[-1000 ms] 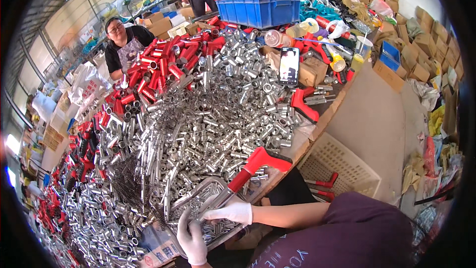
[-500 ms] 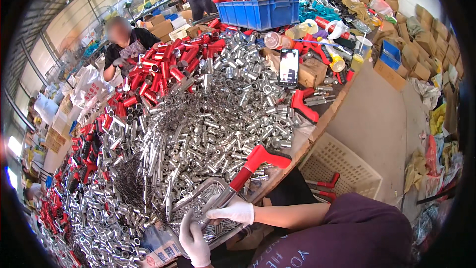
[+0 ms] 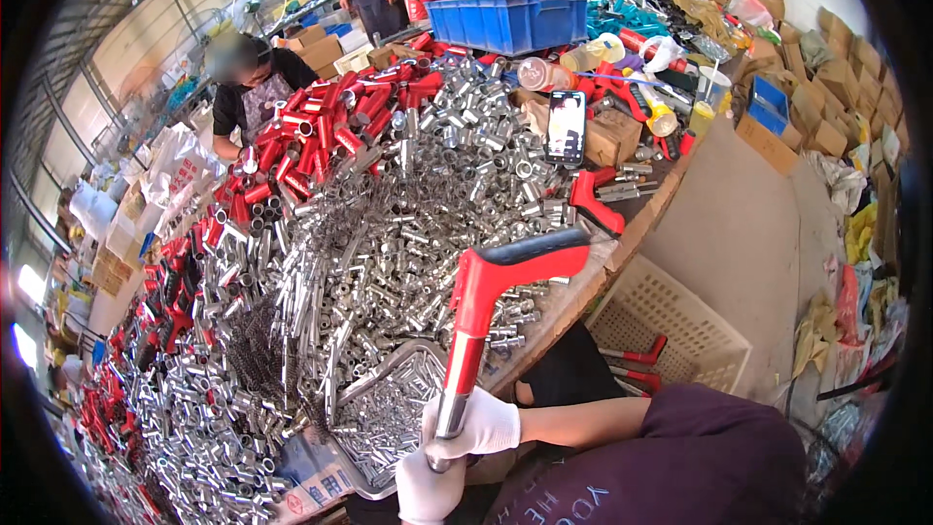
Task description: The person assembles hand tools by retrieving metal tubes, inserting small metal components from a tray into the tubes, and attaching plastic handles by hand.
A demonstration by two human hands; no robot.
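A red pistol-grip tool point(image 3: 475, 306) with a black-backed handle and a silver barrel stands tilted in front of me, handle end up. White-gloved, my right hand point(image 3: 483, 422) is wrapped round its barrel. My left hand point(image 3: 428, 488), also gloved, is closed at the barrel's lower end, its fingertips partly hidden. Beside the hands, a metal tray point(image 3: 374, 472) holds many small silver pins. Past it spreads a heap of silver fittings point(image 3: 408, 253), with dark springs point(image 3: 258, 360) on its left side.
A phone point(image 3: 566, 128) leans upright by a cardboard box point(image 3: 612, 139). Another red-handled tool point(image 3: 595, 202) lies near the table edge point(image 3: 632, 255). Below stands a cream crate point(image 3: 714, 331) with similar tools. A blue bin point(image 3: 510, 23) and red tubes point(image 3: 311, 151) lie farther off, near a seated co-worker point(image 3: 258, 92).
The pistol-grip tool has come up closer and more upright in my hands. My left hand has shifted right and down, off the tray. The standing person has moved slightly left.
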